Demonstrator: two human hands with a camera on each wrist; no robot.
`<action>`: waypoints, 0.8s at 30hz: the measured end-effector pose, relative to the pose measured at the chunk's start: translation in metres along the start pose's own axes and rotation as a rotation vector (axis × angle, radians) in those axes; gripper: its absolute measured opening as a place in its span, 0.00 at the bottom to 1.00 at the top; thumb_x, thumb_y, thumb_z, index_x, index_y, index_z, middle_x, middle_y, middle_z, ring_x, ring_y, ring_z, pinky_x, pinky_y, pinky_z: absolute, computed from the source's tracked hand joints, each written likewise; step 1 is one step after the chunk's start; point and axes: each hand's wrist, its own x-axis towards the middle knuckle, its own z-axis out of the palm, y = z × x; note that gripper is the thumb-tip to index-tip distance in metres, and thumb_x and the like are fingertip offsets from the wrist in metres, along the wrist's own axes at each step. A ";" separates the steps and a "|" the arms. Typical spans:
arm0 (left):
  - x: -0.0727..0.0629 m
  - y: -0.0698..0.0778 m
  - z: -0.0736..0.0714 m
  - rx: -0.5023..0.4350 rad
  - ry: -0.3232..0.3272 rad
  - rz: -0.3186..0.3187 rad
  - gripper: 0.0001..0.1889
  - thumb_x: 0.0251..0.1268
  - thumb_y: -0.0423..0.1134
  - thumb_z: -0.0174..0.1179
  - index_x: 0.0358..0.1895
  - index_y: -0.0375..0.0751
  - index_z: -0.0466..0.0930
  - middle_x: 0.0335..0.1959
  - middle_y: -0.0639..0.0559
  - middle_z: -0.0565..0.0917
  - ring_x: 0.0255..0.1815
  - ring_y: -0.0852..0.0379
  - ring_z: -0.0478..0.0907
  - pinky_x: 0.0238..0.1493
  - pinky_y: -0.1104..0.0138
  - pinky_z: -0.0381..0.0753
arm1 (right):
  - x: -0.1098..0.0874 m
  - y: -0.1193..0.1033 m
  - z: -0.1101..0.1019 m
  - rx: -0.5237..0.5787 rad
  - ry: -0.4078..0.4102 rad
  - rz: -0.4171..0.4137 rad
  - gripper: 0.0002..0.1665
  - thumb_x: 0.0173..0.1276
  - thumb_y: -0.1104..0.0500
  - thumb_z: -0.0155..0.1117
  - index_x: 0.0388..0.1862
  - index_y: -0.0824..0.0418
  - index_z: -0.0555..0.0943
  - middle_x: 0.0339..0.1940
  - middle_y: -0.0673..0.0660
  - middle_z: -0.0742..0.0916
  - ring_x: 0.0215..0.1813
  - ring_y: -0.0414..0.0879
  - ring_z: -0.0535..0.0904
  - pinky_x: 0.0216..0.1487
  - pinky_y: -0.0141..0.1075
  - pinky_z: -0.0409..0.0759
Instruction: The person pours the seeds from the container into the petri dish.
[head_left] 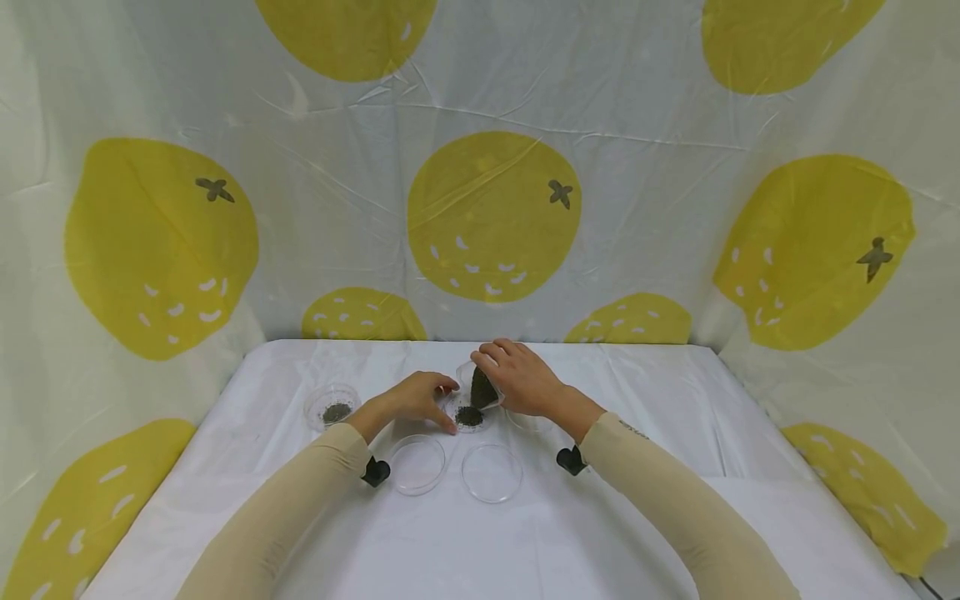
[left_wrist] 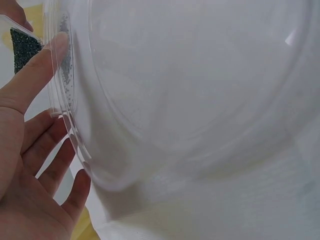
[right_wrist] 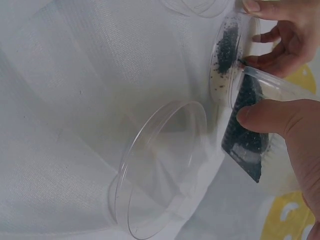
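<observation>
My left hand (head_left: 412, 396) grips a clear petri dish (right_wrist: 219, 91) by its sides, thumb on one side and fingers on the other. Dark granules (head_left: 469, 416) lie heaped inside that dish. Above it, my right hand (head_left: 522, 379) holds a clear plastic container (right_wrist: 264, 76), tilted towards the dish. Dark granules (right_wrist: 243, 142) have slid against the container's lower side, and its lip is close over the dish. In the right wrist view the thumb presses on the container's wall; the other fingers of that hand are mostly hidden.
Two clear round dishes or lids, a left one (head_left: 400, 482) and a right one (head_left: 491, 501), lie in front of the hands. Another clear dish (right_wrist: 125, 200) sits by the right wrist. At the left stands a dish (head_left: 311, 410) holding granules. A white cloth covers the table (head_left: 615, 383); a lemon-print curtain (head_left: 645, 217) hangs behind.
</observation>
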 end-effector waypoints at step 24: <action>-0.002 0.003 -0.002 0.002 0.006 0.007 0.41 0.44 0.48 0.86 0.63 0.35 0.81 0.51 0.45 0.84 0.54 0.48 0.79 0.61 0.57 0.76 | -0.009 0.014 0.007 0.356 -0.028 0.310 0.57 0.52 0.51 0.87 0.75 0.65 0.65 0.70 0.65 0.75 0.72 0.62 0.68 0.70 0.52 0.70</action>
